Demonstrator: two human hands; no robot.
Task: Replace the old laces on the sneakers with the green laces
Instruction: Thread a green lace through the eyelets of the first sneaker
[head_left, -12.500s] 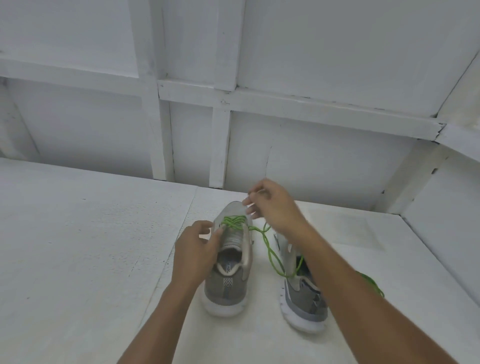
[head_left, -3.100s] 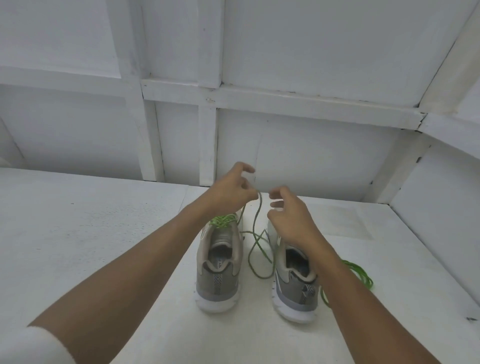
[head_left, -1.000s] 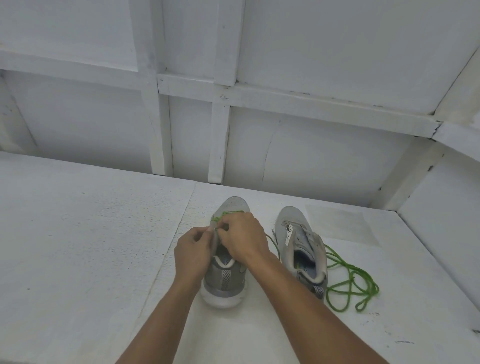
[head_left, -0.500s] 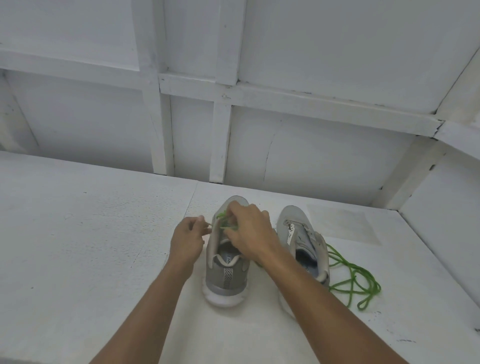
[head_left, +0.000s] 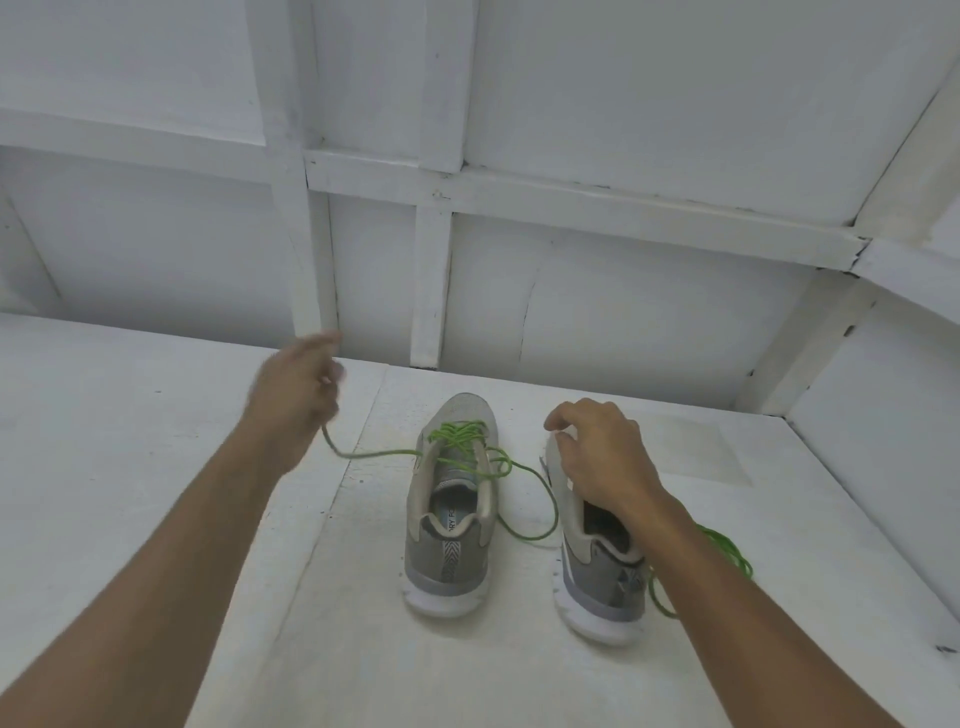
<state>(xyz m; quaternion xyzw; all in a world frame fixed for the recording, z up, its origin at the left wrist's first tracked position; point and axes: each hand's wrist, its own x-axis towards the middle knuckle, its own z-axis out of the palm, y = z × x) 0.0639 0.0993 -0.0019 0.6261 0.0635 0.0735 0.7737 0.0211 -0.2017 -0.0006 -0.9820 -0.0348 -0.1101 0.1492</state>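
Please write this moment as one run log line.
left hand: grips green lace out leftward | left sneaker: partly laced green | right hand: rests on right sneaker | second green lace: loose on table

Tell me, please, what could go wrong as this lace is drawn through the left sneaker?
1. The left hand holds the lace out sideways, and nothing steadies the left sneaker. The right hand is over the right sneaker. A hard pull may slide or tip the left one.
2. The lace's other end loops loosely between the sneakers, so the ends may come out uneven.
3. The spare lace lies beside the right forearm and could be dragged away.
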